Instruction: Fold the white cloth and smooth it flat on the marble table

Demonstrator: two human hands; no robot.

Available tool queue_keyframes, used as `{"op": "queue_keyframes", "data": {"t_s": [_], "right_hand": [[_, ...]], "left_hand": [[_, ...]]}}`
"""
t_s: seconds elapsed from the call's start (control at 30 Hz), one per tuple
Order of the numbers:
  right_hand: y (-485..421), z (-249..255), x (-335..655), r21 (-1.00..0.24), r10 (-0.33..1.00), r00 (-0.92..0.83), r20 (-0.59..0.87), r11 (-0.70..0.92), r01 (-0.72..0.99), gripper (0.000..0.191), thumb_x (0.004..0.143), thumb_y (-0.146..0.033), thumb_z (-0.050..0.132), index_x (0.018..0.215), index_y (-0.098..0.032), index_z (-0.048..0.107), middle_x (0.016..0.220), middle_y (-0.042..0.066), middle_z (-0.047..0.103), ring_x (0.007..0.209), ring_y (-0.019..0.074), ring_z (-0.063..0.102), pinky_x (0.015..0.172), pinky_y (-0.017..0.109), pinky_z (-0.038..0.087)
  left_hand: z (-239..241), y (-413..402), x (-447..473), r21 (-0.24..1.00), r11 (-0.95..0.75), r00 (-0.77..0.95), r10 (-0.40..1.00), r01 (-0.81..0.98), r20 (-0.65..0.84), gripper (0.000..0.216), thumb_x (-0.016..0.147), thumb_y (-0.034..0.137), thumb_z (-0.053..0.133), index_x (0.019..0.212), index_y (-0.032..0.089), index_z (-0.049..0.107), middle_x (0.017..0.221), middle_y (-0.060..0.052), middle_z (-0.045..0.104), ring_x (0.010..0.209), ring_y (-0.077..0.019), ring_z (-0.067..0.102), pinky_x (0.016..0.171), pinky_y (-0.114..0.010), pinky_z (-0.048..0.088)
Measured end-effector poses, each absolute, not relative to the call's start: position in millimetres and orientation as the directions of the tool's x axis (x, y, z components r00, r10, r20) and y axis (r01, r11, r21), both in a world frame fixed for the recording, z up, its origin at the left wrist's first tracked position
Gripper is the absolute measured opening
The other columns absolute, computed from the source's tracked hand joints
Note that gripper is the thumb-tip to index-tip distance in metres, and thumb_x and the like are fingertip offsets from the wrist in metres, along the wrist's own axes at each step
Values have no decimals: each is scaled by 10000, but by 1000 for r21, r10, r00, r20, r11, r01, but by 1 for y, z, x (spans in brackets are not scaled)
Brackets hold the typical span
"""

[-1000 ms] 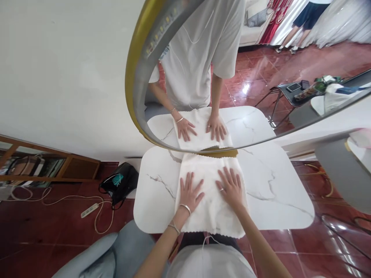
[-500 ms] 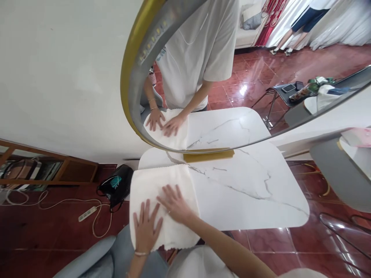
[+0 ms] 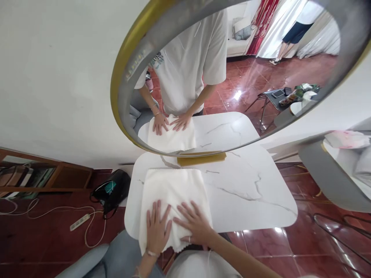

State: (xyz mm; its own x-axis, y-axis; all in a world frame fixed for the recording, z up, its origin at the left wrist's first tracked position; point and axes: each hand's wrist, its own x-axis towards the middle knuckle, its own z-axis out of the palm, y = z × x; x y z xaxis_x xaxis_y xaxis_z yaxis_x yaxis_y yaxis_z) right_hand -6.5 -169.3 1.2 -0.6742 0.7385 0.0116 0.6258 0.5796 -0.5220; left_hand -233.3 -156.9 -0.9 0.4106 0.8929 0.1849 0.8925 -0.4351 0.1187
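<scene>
A white cloth [image 3: 175,184] with a ragged near edge lies spread on the left half of a white marble-patterned table [image 3: 246,208]. Its near edge hangs slightly over the table's front. My left hand [image 3: 157,231] rests flat on the cloth's near left part, fingers spread, a bracelet at the wrist. Palm down on the near right part is my right hand [image 3: 197,227], its fingers apart and a ring on one of them. Small wrinkles run through the cloth between and around both hands.
A large gold-rimmed mirror [image 3: 116,88] stands on a gold base [image 3: 201,158] at the table's back, reflecting a person by the curtains. On the floor at left are a black bag [image 3: 116,189] and a power strip [image 3: 80,222]. A grey-sided table [image 3: 324,173] stands right.
The cloth has shifted right along the table, baring the tabletop's left edge. Both hands have moved right with it, and my right hand now lies nearer the front edge.
</scene>
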Motion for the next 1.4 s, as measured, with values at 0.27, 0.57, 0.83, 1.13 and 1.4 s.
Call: {"op": "queue_keyframes", "data": {"t_s": [0.27,0.57,0.83,1.13,1.4], "right_hand": [[-196,-1,143,-358,893,-448,38,430,829,753,913,-576,447,1524,-263,138,1538,62,302,1438,247,227,1185,502,117],[-212,-25,248,-364,929,261,262,-155,918,615,937,-494,433,1492,-292,262,1475,100,366,1322,303,388,1047,516,396],[-199,-35,241,-182,907,319,275,-276,944,672,947,-510,363,1530,-282,118,1601,94,6,1446,361,124,1108,578,240],[-167,-25,175,-176,960,65,272,-16,984,711,937,-444,439,1535,-242,112,1581,103,167,1454,330,128,1137,544,181],[-168,-22,210,-168,977,35,212,1,986,537,983,-386,354,1501,-335,222,1574,45,206,1446,248,199,1148,531,133]], "left_hand": [[-1,-129,-87,274,-532,508,847,801,159,590,870,349,537,1440,316,387,1489,-128,356,1332,-338,363,1063,-536,293],[-20,-75,75,466,-516,505,848,718,161,520,906,348,490,1414,258,421,1534,-130,306,1410,-347,276,1074,-562,342],[-25,-84,101,387,-495,421,868,778,264,512,926,290,436,1397,92,401,1521,-201,304,1442,-300,222,1136,-500,304],[-25,-84,1,273,-342,261,920,899,292,484,939,323,426,1413,226,435,1535,-141,300,1429,-296,260,1104,-490,326],[-25,-88,7,223,-311,243,927,924,286,480,943,315,414,1411,207,445,1547,-162,265,1445,-310,209,1116,-516,294]]}}
